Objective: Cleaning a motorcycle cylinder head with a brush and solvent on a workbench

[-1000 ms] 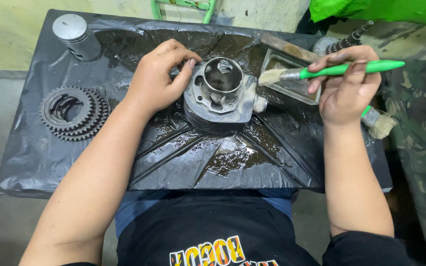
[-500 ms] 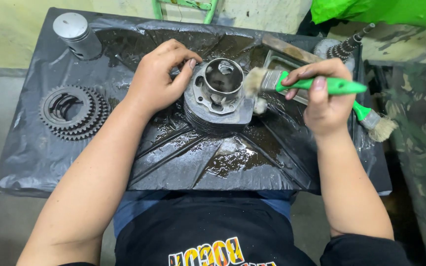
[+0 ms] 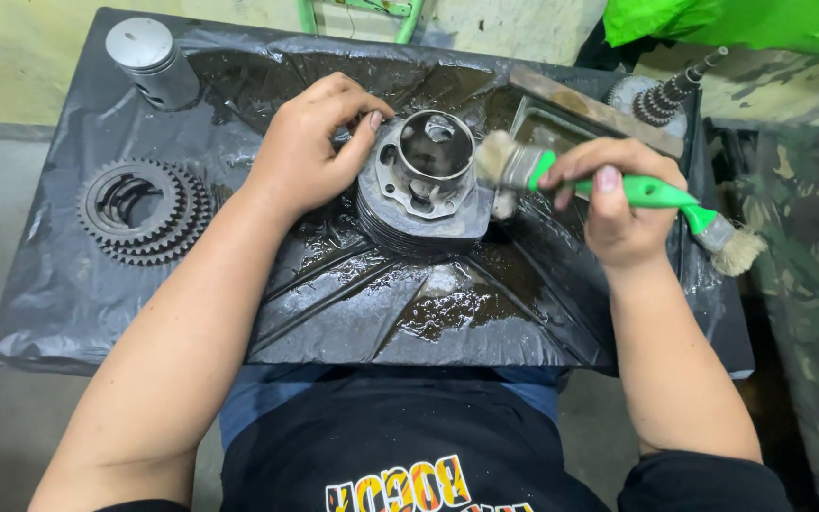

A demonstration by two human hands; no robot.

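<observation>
A grey metal engine cylinder stands bore-up in the middle of a wet black plastic sheet. My left hand grips its left side, fingers curled over the rim. My right hand holds a green-handled paintbrush level; its bristles touch the cylinder's right edge. A second brush head sticks out past my right hand at the lower right.
A piston stands at the far left corner. A stack of toothed gears lies left of my forearm. A shallow metal tray and a geared shaft sit behind my right hand. Green plastic covers the far right.
My right hand has carried the green brush leftward and down from above the tray until its bristles meet the cylinder. My left hand has stayed on the cylinder.
</observation>
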